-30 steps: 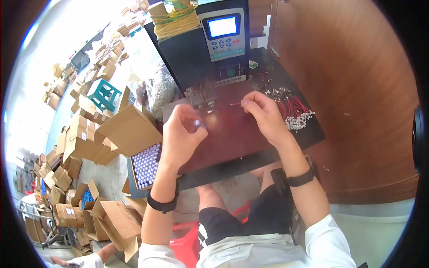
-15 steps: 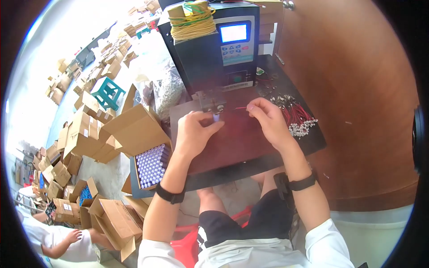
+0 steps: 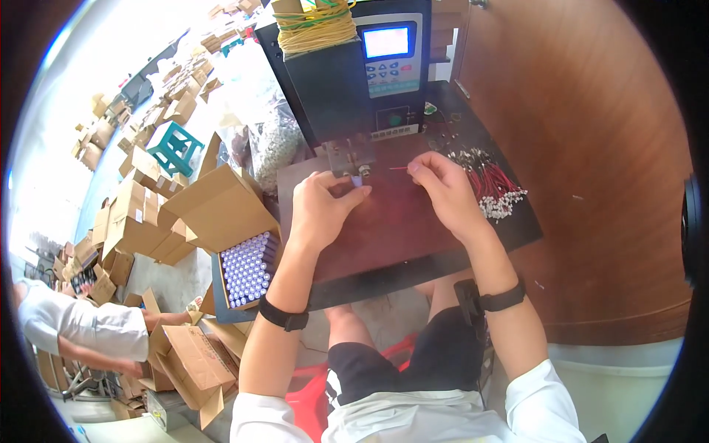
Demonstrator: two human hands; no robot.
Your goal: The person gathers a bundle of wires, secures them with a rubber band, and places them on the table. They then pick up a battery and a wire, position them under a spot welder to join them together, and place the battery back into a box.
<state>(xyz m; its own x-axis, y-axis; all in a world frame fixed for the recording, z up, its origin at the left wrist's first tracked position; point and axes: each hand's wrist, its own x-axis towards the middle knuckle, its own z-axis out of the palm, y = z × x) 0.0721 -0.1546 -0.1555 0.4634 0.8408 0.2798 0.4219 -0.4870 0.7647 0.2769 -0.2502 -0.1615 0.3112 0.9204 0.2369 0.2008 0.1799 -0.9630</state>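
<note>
My left hand (image 3: 319,208) is closed on a small purple cylindrical battery cell (image 3: 357,181), pinched between thumb and fingers. The cell is right at the metal tip assembly (image 3: 353,156) under the dark machine (image 3: 329,92); whether it touches the tips I cannot tell. To the right, my right hand (image 3: 445,190) pinches a thin red wire (image 3: 399,168), its end pointing left toward the cell but apart from it. Both hands are above a reddish-brown board (image 3: 384,236) on the table. Beyond the right hand lies a pile of red wires with white connectors (image 3: 491,184).
A carton of purple battery cells (image 3: 247,269) stands left of my left forearm. Yellow-green wire (image 3: 316,29) is coiled on the machine, beside its lit screen (image 3: 386,42). A wooden panel (image 3: 583,170) rises at right. Cartons, a green stool (image 3: 174,146) and another person (image 3: 88,325) are at left.
The view has shifted slightly. The cell sits closer under the machine's tips, still in my left hand. My right hand keeps the red wire. The other person has moved farther into view.
</note>
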